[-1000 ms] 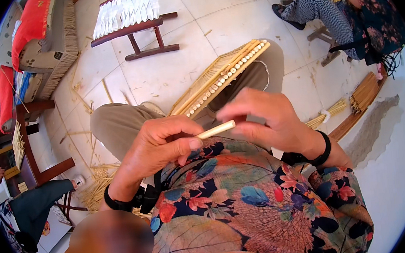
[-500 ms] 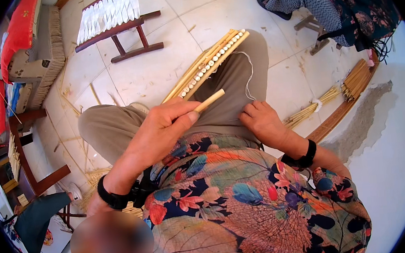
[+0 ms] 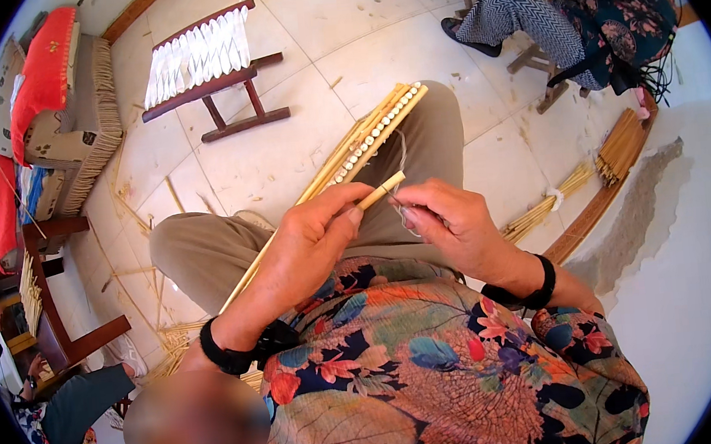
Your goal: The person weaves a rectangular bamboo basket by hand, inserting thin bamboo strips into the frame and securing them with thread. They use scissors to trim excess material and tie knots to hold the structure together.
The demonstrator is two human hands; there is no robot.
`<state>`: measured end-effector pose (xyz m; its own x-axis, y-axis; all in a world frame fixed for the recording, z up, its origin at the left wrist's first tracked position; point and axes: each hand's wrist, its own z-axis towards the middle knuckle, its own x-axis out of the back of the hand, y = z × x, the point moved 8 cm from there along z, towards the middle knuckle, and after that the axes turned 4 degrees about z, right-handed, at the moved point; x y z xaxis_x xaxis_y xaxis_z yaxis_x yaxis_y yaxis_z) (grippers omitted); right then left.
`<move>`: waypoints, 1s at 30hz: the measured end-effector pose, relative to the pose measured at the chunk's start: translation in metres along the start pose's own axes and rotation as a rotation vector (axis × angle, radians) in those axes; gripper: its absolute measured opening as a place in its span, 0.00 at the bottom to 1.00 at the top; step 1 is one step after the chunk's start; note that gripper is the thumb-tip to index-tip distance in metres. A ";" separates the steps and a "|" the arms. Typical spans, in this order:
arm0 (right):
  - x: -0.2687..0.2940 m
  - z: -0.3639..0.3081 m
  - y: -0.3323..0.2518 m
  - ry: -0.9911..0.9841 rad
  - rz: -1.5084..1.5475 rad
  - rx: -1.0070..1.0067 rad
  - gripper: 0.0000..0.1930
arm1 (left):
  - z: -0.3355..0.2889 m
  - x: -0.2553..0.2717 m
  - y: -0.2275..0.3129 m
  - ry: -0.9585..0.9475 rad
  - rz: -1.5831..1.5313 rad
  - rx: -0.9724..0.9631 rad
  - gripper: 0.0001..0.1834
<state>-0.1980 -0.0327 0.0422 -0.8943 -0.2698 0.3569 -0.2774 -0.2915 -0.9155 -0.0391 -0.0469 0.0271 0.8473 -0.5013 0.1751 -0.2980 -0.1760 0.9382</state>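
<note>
My left hand (image 3: pixel 322 225) is closed round a pale yellow reed stalk (image 3: pixel 382 190), whose cut end sticks out past the thumb toward my right hand. My right hand (image 3: pixel 449 214) pinches a thin whitish thread (image 3: pixel 402 143) just beside that end. The thread loops up toward a woven piece of reed stalks (image 3: pixel 377 131) lying aslant over my lap. A row of round white stalk ends runs along this piece, between longer stalks. Whether a needle is in my right fingertips is too small to tell.
A dark wooden folding stool (image 3: pixel 204 62) with a white woven seat stands ahead. Tied reed bundles (image 3: pixel 552 198) lie at the right by the wall. A co-worker in patterned trousers (image 3: pixel 515 18) sits far right. Loose stalks lie at the left, near a wooden frame (image 3: pixel 95 338).
My right hand has come up and left to the stalk's end, bringing the thread with it. My left hand has shifted slightly right and down, still holding the stalk.
</note>
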 end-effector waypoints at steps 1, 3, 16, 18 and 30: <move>-0.002 0.004 -0.003 0.008 -0.026 0.024 0.12 | -0.001 0.002 0.006 0.013 0.025 -0.045 0.14; -0.003 0.011 -0.008 0.023 -0.078 0.072 0.13 | -0.002 0.004 0.010 0.030 0.044 -0.027 0.15; -0.009 0.016 -0.008 -0.064 0.050 0.015 0.19 | 0.001 0.013 0.001 0.041 -0.148 0.005 0.15; -0.009 0.018 -0.007 -0.081 0.075 0.001 0.19 | 0.001 0.014 0.002 0.039 -0.134 0.002 0.15; -0.013 0.024 -0.005 -0.220 0.208 -0.136 0.17 | -0.003 0.015 0.005 0.078 -0.106 -0.003 0.13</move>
<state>-0.1767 -0.0496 0.0471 -0.8435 -0.5066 0.1782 -0.1549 -0.0881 -0.9840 -0.0265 -0.0532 0.0350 0.9058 -0.4123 0.0980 -0.2040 -0.2214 0.9536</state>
